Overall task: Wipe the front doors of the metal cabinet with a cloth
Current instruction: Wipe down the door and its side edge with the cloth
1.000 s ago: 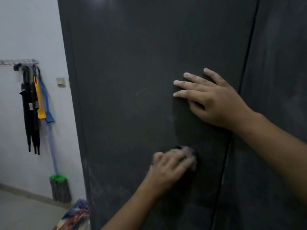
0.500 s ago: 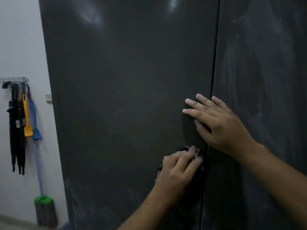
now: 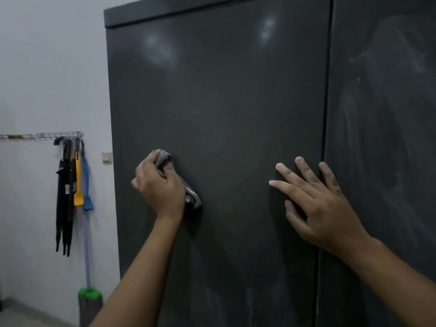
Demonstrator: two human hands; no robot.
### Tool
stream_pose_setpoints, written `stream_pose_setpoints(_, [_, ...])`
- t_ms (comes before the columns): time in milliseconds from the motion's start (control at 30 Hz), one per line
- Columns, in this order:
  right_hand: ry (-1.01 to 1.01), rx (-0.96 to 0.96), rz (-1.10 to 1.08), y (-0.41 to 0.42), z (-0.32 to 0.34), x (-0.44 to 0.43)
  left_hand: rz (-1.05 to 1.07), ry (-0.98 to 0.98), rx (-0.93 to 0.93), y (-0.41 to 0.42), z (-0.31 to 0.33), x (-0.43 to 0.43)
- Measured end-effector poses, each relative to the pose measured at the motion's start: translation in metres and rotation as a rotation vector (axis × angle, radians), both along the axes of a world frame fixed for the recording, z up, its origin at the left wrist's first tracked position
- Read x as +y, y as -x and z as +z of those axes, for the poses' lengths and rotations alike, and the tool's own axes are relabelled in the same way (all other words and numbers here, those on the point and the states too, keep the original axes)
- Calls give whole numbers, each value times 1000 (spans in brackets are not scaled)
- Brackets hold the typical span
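On the left door (image 3: 236, 102) of the metal cabinet (image 3: 212, 10), at mid height towards its outer edge, a grey cloth (image 3: 193, 197) is held bunched in the left hand (image 3: 160, 187), fingers curled round it, and pressed to the panel. The right hand (image 3: 323, 208) is laid flat, fingers spread, holding nothing, against the seam with the right door (image 3: 382, 114).

The cloth is judged soft, light and easily wadded, best taken in a full fist. The doors are judged stiff but liable to give under pressure. Pale smears are noted on the right door.

A rack (image 3: 59, 135) of hung tools and a green-headed broom (image 3: 89, 295) are seen well apart, leftward. Nothing is seen across the doors.
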State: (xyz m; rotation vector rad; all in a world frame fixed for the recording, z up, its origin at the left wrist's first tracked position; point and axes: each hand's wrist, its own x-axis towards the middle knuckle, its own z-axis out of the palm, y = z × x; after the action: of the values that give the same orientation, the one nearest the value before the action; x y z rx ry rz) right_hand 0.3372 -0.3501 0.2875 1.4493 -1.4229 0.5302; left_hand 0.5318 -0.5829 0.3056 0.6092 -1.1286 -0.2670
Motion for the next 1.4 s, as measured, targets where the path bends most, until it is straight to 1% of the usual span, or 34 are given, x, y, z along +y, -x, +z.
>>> stream_pose_setpoints(67, [16, -44, 49, 0, -1, -1, -4, 46, -8, 8, 7, 11])
stream_pose_setpoints(200, [70, -77, 101, 1, -3, -5, -101, 232, -141, 28, 24, 39])
stream_pose_setpoints(300, [106, -16, 112, 4, -7, -5, -152, 477, -364, 43, 20, 62])
stream_pose_setpoints(400, [148, 56, 84, 7, -12, -6, -192, 736, -623, 46, -17, 67])
stream_pose_setpoints(467, [160, 29, 75, 7, -12, -7, -194, 868, -774, 39, -46, 62])
stream_pose_setpoints(533, [157, -12, 81, 5, -10, -6, -156, 961, -887, 28, -59, 56])
stream_pose_setpoints(600, [126, -48, 89, 2, -10, -3, -140, 990, -903, 21, -49, 52])
stream_pose_setpoints(633, [101, -63, 89, 0, -11, -1, -144, 964, -859, 22, -39, 53])
stream_pose_setpoints(767, [-34, -103, 132, -5, -18, 13, -201, 670, -501, 40, 8, 71])
stream_pose_setpoints(833, [-85, -113, 176, -1, -20, 24, -224, 586, -435, 54, 24, 86])
stream_pose_setpoints(900, [-62, -120, 197, 4, -17, 37, -245, 568, -433, 68, 31, 101])
stream_pose_setpoints(967, [43, -125, 200, 9, -10, 50, -259, 603, -481, 81, 31, 115])
stream_pose_setpoints(1033, [182, -137, 195, 12, 2, 61, -261, 689, -571, 92, 20, 127])
stream_pose_setpoints(1100, [288, -147, 171, 14, 16, 71, -281, 792, -673, 101, -3, 136])
stream_pose_setpoints(1167, [339, -184, 161, 14, 28, 78, -282, 905, -770, 105, -36, 142])
stream_pose_setpoints(1233, [334, -216, 169, 12, 35, 82, -263, 1011, -902, 101, -71, 140])
stream_pose_setpoints(1333, [239, -202, 176, 9, 33, 83, -226, 1121, -1085, 85, -109, 123])
stream_pose_setpoints(1400, [179, -180, 168, 9, 26, 82, -184, 1178, -1123, 75, -114, 111])
